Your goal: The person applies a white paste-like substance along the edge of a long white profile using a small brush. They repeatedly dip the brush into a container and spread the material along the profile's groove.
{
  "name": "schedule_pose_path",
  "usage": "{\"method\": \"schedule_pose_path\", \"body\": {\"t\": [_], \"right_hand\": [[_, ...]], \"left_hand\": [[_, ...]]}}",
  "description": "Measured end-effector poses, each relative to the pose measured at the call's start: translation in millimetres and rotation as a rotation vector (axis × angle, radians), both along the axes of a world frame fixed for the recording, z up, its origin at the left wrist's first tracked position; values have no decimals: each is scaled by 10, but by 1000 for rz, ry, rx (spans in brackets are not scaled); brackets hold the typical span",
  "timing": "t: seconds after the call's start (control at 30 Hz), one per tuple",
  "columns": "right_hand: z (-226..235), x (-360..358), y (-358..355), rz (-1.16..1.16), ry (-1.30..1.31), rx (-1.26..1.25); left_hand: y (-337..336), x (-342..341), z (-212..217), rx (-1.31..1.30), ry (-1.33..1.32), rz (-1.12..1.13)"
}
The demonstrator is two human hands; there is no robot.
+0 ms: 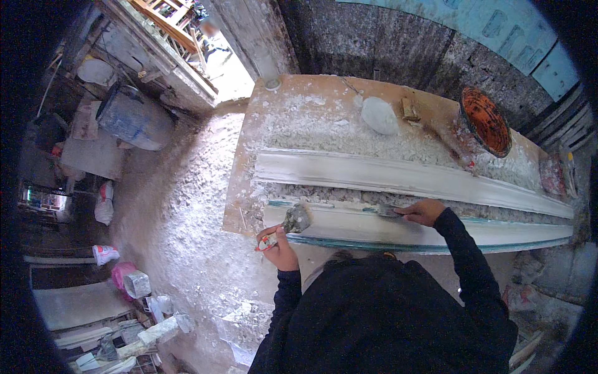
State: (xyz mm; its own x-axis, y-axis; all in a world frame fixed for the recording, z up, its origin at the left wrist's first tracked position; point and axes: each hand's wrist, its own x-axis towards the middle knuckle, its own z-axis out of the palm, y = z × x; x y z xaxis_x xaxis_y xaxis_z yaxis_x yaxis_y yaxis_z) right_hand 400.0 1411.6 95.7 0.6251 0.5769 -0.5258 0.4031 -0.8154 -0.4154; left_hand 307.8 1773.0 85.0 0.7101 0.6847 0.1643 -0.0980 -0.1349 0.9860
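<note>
My left hand [279, 250] is closed round the handle of a putty knife, whose broad blade [297, 219] carries grey-white plaster and sits over the left end of the near moulding. In my right hand [427, 212] is a smaller scraper [387, 210], its blade at the far edge of that moulding. The near moulding [349, 225] is a long white plaster strip with teal edges, lying lengthwise along the front of the workbench [233, 209]. Parallel behind it lies a second long white moulding [374, 170], with rough plaster crumbs in the gap between them.
Toward the back of the bench are a white rounded piece [379, 116], a small brown block [410, 110] and a bucket with an orange inside [486, 121]. A blue barrel [136, 118] stands left. Scrap pieces [159, 331] lie lower left. Someone [213, 37] is outside the doorway.
</note>
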Motion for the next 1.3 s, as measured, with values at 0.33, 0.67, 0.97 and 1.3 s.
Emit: {"method": "schedule_pose_path", "body": {"t": [0.33, 0.67, 0.97, 1.3], "right_hand": [[-290, 204, 713, 56, -14, 57], [-30, 230, 894, 55, 82, 178], [261, 330, 1335, 159, 21, -78], [-133, 389, 1860, 156, -95, 171]], "left_hand": [[155, 36, 7, -79, -29, 31], [448, -115, -109, -135, -71, 123], [545, -235, -128, -39, 43, 179], [534, -120, -144, -106, -42, 142]]}}
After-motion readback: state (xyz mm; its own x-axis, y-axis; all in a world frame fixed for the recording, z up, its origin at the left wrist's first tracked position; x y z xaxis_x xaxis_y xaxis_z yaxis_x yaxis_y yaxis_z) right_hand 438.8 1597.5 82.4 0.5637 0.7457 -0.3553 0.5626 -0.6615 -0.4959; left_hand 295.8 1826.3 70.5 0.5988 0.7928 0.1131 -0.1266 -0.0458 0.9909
